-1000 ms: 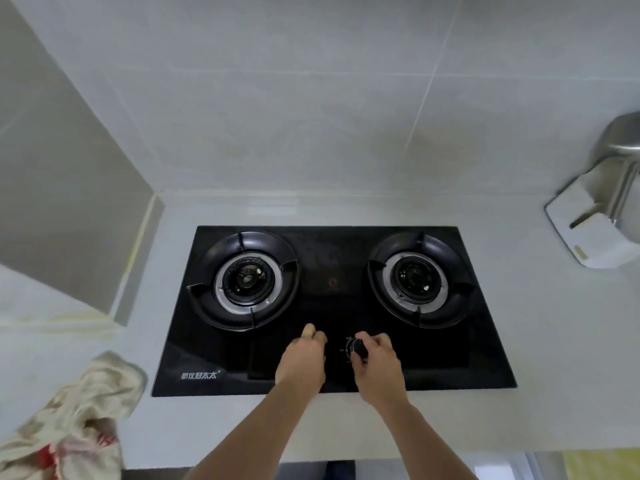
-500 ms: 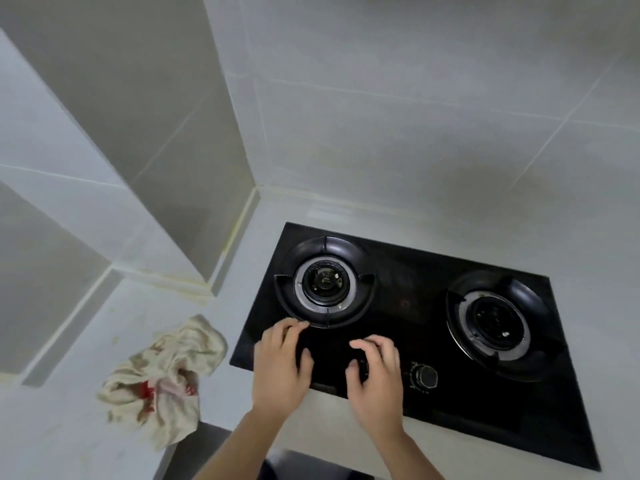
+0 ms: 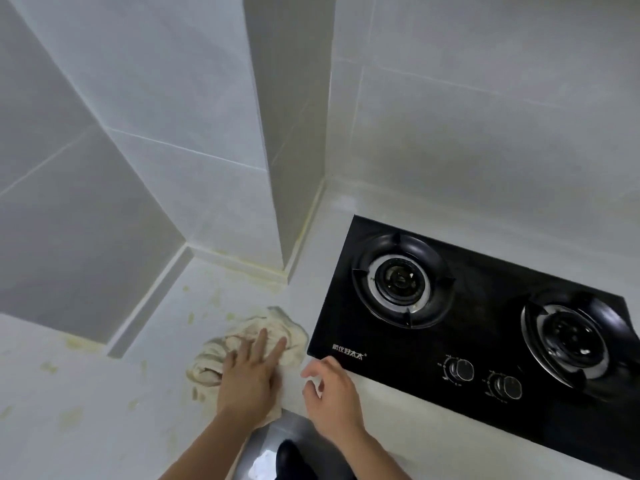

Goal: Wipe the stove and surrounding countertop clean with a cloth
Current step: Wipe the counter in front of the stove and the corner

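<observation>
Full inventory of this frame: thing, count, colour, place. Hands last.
cloth: 1, cream, crumpled on the countertop left of the stove
stove: 1, black glass, set into the countertop at right
burners: 2, black with silver rings, left and right on the stove
knobs: 2, dark, side by side at the stove's front edge
countertop: 1, pale grey with yellowish stains, around the stove
wall tiles: light grey, behind and left of the stove
left hand: 1, fingers flat on the cloth
right hand: 1, loosely curled, holds nothing, at the stove's front left corner
</observation>
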